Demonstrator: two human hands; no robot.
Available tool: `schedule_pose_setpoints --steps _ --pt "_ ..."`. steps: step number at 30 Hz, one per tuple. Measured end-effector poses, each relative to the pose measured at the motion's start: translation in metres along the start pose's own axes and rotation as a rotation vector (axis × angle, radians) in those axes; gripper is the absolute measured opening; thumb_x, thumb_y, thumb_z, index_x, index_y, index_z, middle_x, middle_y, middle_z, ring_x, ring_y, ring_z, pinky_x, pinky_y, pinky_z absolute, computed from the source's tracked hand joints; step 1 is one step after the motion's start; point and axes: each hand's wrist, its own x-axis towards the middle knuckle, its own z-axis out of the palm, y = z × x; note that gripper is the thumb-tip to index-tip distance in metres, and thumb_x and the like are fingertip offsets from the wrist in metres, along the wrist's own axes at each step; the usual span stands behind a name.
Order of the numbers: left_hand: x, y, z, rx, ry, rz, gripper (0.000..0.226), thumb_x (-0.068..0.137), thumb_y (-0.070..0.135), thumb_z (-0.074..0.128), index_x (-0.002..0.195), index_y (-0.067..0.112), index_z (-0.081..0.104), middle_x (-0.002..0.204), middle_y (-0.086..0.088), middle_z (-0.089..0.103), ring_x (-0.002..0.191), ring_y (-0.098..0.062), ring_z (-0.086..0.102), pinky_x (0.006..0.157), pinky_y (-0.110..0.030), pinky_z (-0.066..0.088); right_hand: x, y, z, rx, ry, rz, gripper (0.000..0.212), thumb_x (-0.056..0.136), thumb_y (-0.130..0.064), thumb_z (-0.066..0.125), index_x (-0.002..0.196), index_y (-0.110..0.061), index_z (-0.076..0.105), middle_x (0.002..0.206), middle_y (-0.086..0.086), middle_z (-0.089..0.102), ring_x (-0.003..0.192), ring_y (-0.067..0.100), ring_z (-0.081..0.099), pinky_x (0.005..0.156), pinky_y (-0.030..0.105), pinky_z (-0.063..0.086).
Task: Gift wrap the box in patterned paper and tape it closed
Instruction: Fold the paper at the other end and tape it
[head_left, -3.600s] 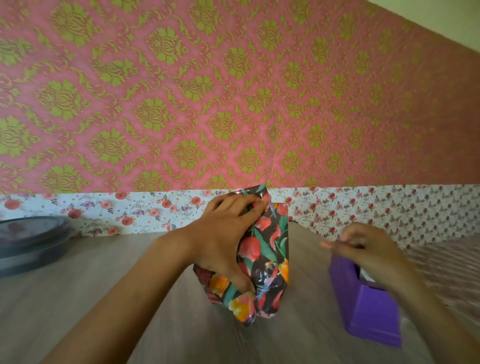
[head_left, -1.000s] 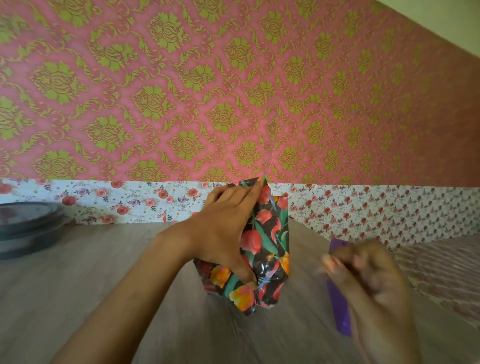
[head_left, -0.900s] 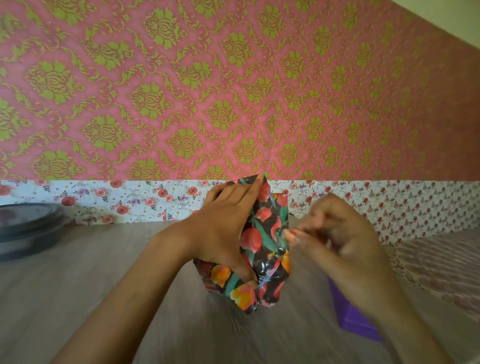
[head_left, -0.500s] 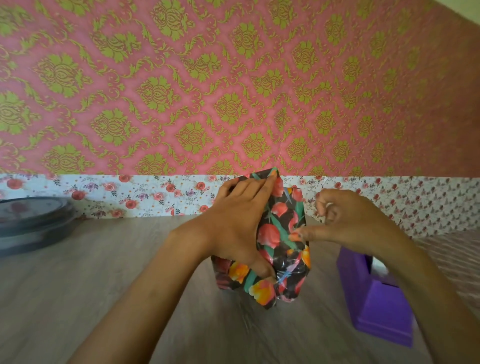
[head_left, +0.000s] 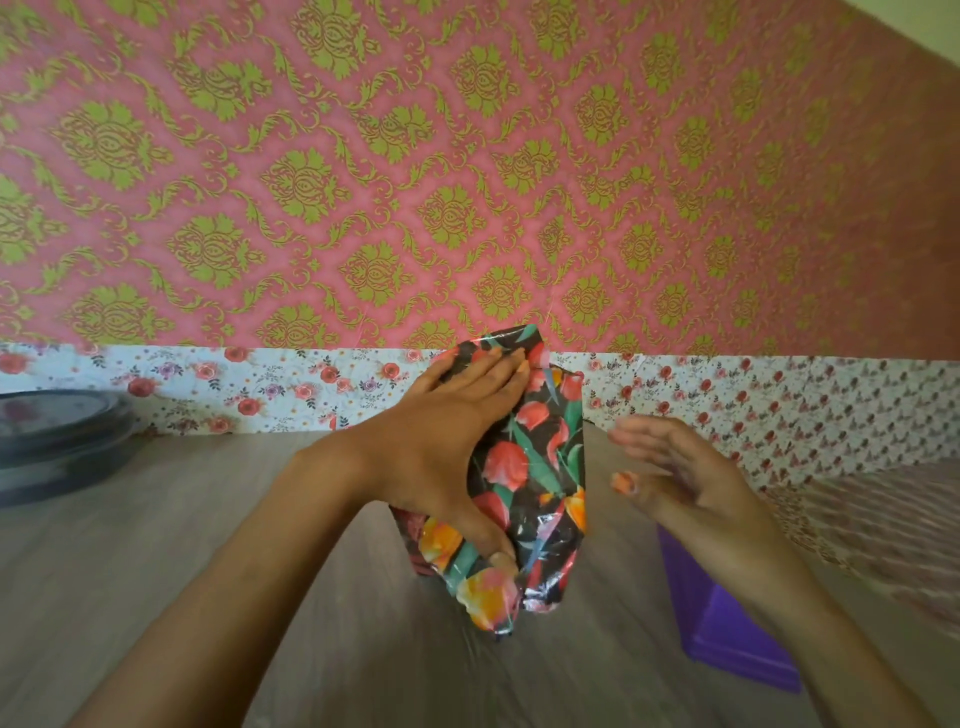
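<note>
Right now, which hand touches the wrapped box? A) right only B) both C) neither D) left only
D: the left hand lies flat on the wrapped box, while the blurred right hand is off to its right, clear of the paper.

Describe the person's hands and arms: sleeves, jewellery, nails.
The left forearm and right forearm are bare to the frame edge, with no sleeve in view. The left hand and right hand show no ring, watch or bracelet. The right thumbnail is painted orange; blur hides finer detail there.
</note>
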Motion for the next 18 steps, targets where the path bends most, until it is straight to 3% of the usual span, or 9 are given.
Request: schedule_pose_setpoints --steps 3,5,7,10,12,14,16,18 --pt "-0.001 -0.004 -0.001 -0.069 0.001 0.039 0.137 0.04 0.09 0.051 0.133 0.032 -0.031 0.141 0.019 -0.041 0.13 0.003 -0.039 0.111 -0.03 -0.026 0.014 -0.017 0.024 0.108 -0.035 -0.003 0.047 0.072 -0.053 0.055 0.115 -0.038 0.047 0.113 -0.032 0.048 0.101 -0.025 0.044 0.08 -0.001 0.037" --pt "-0.002 -0.005 -0.003 -0.19 0.019 0.07 0.131 0.036 0.095 0.039 0.136 0.039 -0.024 0.143 0.025 -0.036 0.127 0.011 -0.038 0.104 -0.017 -0.029 0.032 -0.023 0.035 0.151 -0.012 0.03 0.051 0.069 -0.053 0.051 0.115 -0.035 0.044 0.105 -0.03 0.048 0.095 -0.022 0.046 0.079 0.0 0.037" --pt "-0.005 -0.004 -0.006 -0.387 0.057 0.081 0.124 0.036 0.098 0.037 0.139 0.045 -0.008 0.143 0.033 -0.023 0.126 0.02 -0.03 0.1 -0.005 -0.024 0.049 -0.024 0.043 0.139 -0.028 0.079 0.056 0.07 -0.055 0.058 0.117 -0.026 0.05 0.108 -0.018 0.057 0.101 -0.005 0.056 0.088 0.012 0.044" --pt "-0.008 -0.004 -0.011 -0.636 0.236 0.064 0.098 0.049 0.096 0.039 0.133 0.049 0.024 0.15 0.028 0.011 0.137 0.015 0.002 0.113 -0.013 0.003 0.066 -0.019 0.05 0.196 -0.041 0.126 0.019 0.08 -0.032 0.069 0.095 -0.022 0.064 0.096 0.002 0.072 0.089 0.018 0.069 0.091 0.043 0.051" --pt "-0.009 -0.009 -0.009 -0.564 0.416 0.06 0.08 0.067 0.088 0.036 0.133 0.042 0.038 0.149 0.021 0.028 0.138 0.009 0.015 0.115 -0.017 0.013 0.077 -0.012 0.049 0.219 -0.04 0.204 0.008 0.083 -0.029 0.066 0.086 -0.024 0.062 0.087 0.001 0.073 0.082 0.02 0.069 0.093 0.043 0.049" --pt "-0.009 -0.015 0.0 -0.328 0.563 0.091 0.063 0.087 0.067 0.032 0.136 0.029 0.046 0.148 0.011 0.036 0.141 0.001 0.019 0.118 -0.025 0.012 0.089 -0.007 0.047 0.214 -0.089 0.27 0.009 0.085 -0.032 0.064 0.084 -0.023 0.06 0.083 -0.001 0.072 0.081 0.02 0.069 0.095 0.041 0.047" --pt "-0.012 -0.021 0.016 -0.204 0.639 0.142 0.052 0.094 0.042 0.032 0.139 0.019 0.045 0.148 0.005 0.038 0.143 -0.01 0.022 0.119 -0.033 0.013 0.101 -0.001 0.045 0.19 -0.14 0.325 0.016 0.086 -0.035 0.061 0.089 -0.02 0.062 0.085 0.001 0.073 0.084 0.022 0.069 0.099 0.043 0.044" --pt "-0.017 -0.031 0.038 -0.147 0.682 0.179 0.058 0.094 0.043 0.032 0.144 0.013 0.035 0.15 0.001 0.035 0.143 -0.019 0.023 0.118 -0.042 0.016 0.109 0.003 0.045 0.151 -0.201 0.349 0.027 0.087 -0.042 0.057 0.095 -0.017 0.065 0.091 0.002 0.074 0.092 0.025 0.068 0.104 0.046 0.039"
